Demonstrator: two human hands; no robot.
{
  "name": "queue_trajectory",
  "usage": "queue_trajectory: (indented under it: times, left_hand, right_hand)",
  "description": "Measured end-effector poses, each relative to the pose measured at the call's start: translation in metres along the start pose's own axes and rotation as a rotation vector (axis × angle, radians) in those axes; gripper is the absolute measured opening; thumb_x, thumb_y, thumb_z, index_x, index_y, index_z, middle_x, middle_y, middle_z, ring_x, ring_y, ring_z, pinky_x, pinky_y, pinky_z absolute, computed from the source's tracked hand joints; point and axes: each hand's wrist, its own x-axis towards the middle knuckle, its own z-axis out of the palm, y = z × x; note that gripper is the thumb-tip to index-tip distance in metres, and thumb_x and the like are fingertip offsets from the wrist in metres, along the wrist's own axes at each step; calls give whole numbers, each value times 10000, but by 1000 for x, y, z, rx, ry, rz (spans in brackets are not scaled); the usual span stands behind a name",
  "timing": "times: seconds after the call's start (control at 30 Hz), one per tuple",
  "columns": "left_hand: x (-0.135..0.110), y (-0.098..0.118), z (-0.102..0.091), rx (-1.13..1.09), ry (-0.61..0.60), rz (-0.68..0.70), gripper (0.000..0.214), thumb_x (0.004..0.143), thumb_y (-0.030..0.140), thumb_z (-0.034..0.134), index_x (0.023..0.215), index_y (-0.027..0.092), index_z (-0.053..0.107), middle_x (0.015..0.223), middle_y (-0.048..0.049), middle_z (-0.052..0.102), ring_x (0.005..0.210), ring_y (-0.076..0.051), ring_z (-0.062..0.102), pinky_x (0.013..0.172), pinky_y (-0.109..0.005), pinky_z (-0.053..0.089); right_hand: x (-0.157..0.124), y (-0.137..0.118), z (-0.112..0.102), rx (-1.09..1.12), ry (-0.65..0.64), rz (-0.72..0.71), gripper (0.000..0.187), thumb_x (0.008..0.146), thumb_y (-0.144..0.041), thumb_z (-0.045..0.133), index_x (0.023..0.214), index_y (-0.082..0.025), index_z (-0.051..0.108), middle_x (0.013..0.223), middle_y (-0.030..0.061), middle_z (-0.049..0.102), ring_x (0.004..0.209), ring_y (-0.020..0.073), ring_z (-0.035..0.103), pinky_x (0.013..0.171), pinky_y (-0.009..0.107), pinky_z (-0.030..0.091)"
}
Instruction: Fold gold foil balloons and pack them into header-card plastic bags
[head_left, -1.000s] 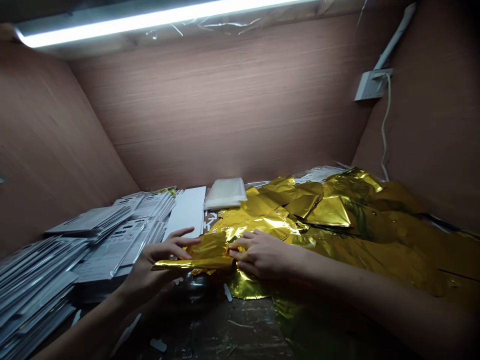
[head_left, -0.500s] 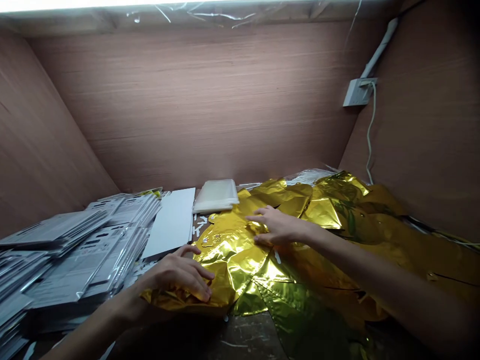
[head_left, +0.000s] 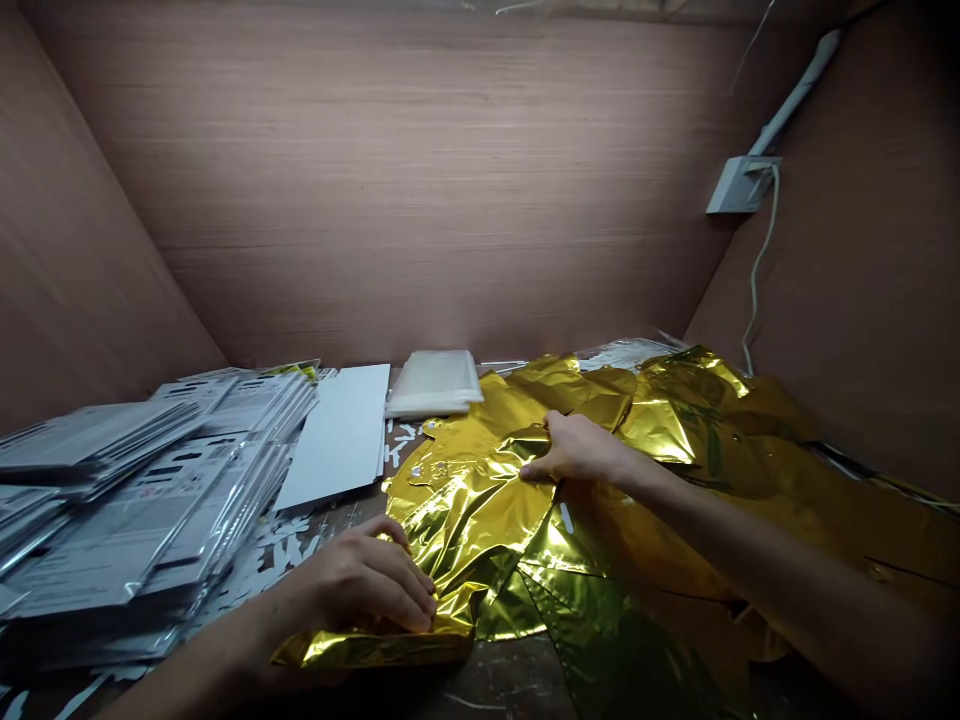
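Observation:
A flat gold foil balloon (head_left: 457, 500), shiny and creased, lies spread between both hands on the table. My left hand (head_left: 375, 580) is at its near left part, fingers curled and closed on the folded foil; the fingertips are partly hidden. Farther back, my right hand (head_left: 581, 450) grips the right side of the foil between thumb and fingers, and creases run across it between the two hands. More flat gold foil pieces (head_left: 660, 430) overlap under and behind my right hand and forearm.
Stacks of printed cards in clear sleeves (head_left: 172, 510) fill the left side. Beside them lie white cards (head_left: 337, 430), a stack of clear bags (head_left: 436, 382) and white paper scraps (head_left: 285, 545). A wooden panel (head_left: 420, 190) stands behind; a socket box (head_left: 742, 185) with a cable hangs right.
My left hand has curled further into the foil and moved slightly nearer. My right hand has closed from spread fingers to a grip on the foil, which is more creased. The camera view has tilted down.

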Motion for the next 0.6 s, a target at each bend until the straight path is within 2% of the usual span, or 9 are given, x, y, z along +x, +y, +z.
queue_trajectory:
  times: [0.13,0.2,0.27,0.37,0.43,0.5,0.53,0.6]
  left_hand:
    - [-1,3,-1,-27,-11,-57,315,1003,523,560,1176,357,765,1068,-34,814,1002,-237,765,1011,-386,398]
    - [-1,4,-1,-43,-7,-59,346,996,552,552,1193,361,763,1071,-42,813,1003,-245,767,1028,-388,410]
    - [0,3,-2,-28,-14,-50,322,990,526,580,1202,365,762,1071,-45,812,994,-250,771,1038,-388,428]
    - [1,0,-2,32,-43,-41,264,994,410,621,1213,356,758,1087,-44,808,1000,-258,772,1035,-392,458]
    - [0,-1,0,47,-36,-49,256,998,372,621,1207,339,765,1098,-49,805,1020,-263,767,1024,-388,479]
    - [-1,-1,3,32,16,-69,250,1006,377,608,1179,322,780,1087,-53,808,1038,-262,761,1022,-377,495]
    - [-1,1,4,23,50,-77,250,1012,380,598,1163,312,786,1076,-56,810,1043,-259,760,1029,-373,497]
    - [-1,5,6,17,103,-94,261,1024,377,575,1147,287,787,1073,-67,810,1054,-255,755,1056,-372,491]
  right_hand:
    - [3,5,-4,127,8,-29,553,569,-548,909,915,-172,698,945,158,743,892,352,698,640,352,510]
    - [3,6,-8,234,10,-68,392,642,-460,877,861,-178,716,872,112,752,868,316,712,652,338,522]
    - [2,5,-13,350,-2,-118,278,765,-419,787,886,-173,740,867,87,764,846,270,727,680,323,549]
    - [-2,2,-19,590,24,-175,360,850,-412,723,1088,-143,742,1014,119,778,903,249,739,775,341,594]
    - [-5,0,-21,737,80,-222,509,793,-409,796,1212,-133,710,1088,147,768,954,271,737,846,393,604]
    - [-9,-3,-20,772,99,-326,594,714,-381,866,1237,-146,712,1121,142,764,998,287,733,902,430,600]
    - [-12,-5,-18,740,83,-397,562,712,-362,863,1221,-164,730,1134,124,766,1017,281,732,924,428,598]
    - [-20,-12,-12,654,89,-522,376,771,-316,800,1127,-196,784,1097,84,785,990,250,745,926,402,603]
